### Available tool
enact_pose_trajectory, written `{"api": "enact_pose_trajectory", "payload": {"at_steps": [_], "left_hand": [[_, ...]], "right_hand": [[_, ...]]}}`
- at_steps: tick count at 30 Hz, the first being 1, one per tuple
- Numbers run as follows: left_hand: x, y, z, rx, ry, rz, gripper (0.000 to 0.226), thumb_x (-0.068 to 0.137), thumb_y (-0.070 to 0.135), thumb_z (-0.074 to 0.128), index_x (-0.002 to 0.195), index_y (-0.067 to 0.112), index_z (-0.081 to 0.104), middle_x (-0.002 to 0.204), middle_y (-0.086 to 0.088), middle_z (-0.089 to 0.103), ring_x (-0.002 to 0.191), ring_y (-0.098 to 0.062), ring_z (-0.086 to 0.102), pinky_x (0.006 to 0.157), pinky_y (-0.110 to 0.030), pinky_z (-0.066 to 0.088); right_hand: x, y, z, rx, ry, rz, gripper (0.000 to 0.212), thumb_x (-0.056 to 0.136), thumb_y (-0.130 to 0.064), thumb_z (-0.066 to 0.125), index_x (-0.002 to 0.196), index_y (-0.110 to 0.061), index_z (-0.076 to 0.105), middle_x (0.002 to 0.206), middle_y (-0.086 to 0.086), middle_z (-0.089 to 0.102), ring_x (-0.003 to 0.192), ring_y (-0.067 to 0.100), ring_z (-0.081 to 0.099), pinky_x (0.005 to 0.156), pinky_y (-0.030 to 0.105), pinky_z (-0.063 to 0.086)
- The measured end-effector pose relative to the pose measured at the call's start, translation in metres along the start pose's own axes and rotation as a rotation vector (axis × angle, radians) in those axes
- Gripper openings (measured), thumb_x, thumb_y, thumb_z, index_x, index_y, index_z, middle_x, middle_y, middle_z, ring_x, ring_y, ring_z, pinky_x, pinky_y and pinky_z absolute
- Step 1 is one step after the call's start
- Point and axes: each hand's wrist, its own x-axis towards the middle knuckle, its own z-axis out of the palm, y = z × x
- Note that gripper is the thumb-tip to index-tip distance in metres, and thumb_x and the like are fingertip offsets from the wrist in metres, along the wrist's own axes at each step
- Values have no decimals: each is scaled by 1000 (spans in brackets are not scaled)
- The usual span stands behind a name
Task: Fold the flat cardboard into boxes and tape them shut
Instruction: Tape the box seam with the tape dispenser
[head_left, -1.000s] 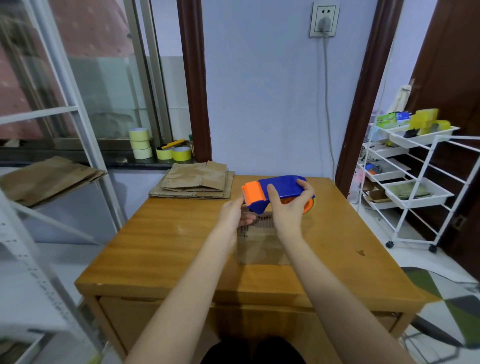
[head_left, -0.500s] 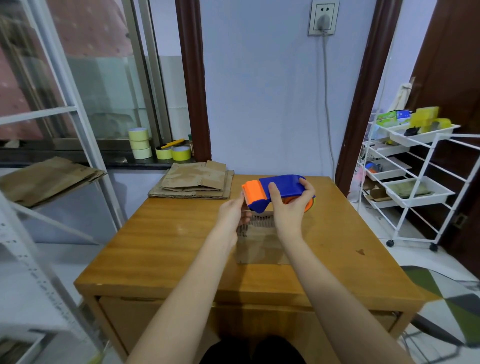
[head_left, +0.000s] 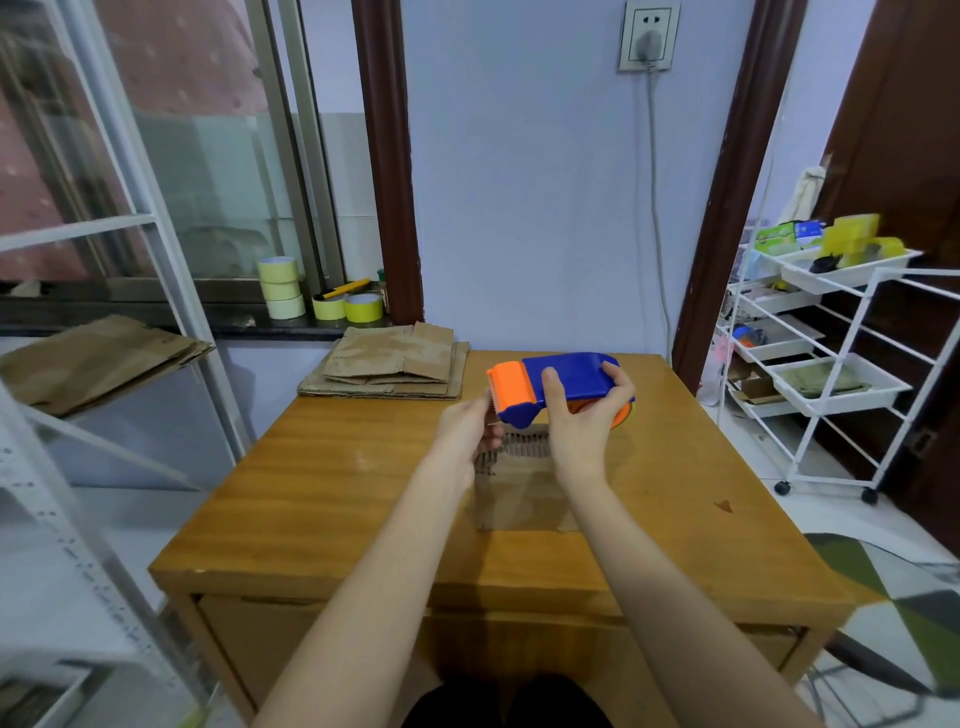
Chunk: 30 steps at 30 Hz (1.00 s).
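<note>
The right hand (head_left: 584, 426) gripped the blue-and-orange plastic tape dispenser (head_left: 558, 384) above the brown cardboard box (head_left: 524, 493); the left hand's (head_left: 467, 431) fingers (head_left: 491, 434) curled at its toothed end, hold unclear.

A wooden table (head_left: 322, 499) stands against a pale wall with a plugged socket (head_left: 648, 35). A white wire trolley (head_left: 852, 332) holding trays of oddments stands at the right, near a dark door frame (head_left: 727, 197).
</note>
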Motion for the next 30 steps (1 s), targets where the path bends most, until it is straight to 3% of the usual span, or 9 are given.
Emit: {"api": "enact_pose_trajectory", "payload": {"at_steps": [5,9,20,25,30], "left_hand": [[1,2,0,63,9,-10,18,99,19,49,95,6,61,64,-2,56,52,-9,48,48,-17,44],[-1,2,2,137,21,15,22,99,17,45,83,9,58,64,-2,54,54,-9,46,51,-18,42],[-2,5,8,185,58,22,15,98,15,47,96,6,59,65,-1,55,53,-9,45,43,-14,39],[-2,5,8,158,45,8,15,98,16,49,103,7,60,67,-1,57,55,-8,46,48,-15,41],[-1,5,9,139,41,1,14,98,18,50,87,15,58,71,0,59,56,-8,46,52,-18,43]], "right_hand": [[0,1,0,-9,1,-8,64,86,-12,69,132,-10,26,124,5,40,96,4,55,75,13,49],[0,1,0,-1,8,-12,64,86,-11,69,133,-9,26,123,4,40,95,1,55,74,13,49],[0,2,-1,17,13,-14,62,86,-11,69,131,-10,27,125,5,40,94,0,56,74,13,49],[0,2,-1,24,16,-15,62,86,-10,68,132,-8,26,126,6,39,94,0,55,72,12,48],[1,2,-1,23,27,-18,62,86,-11,69,132,-9,26,125,5,39,95,0,55,73,12,48]]}}
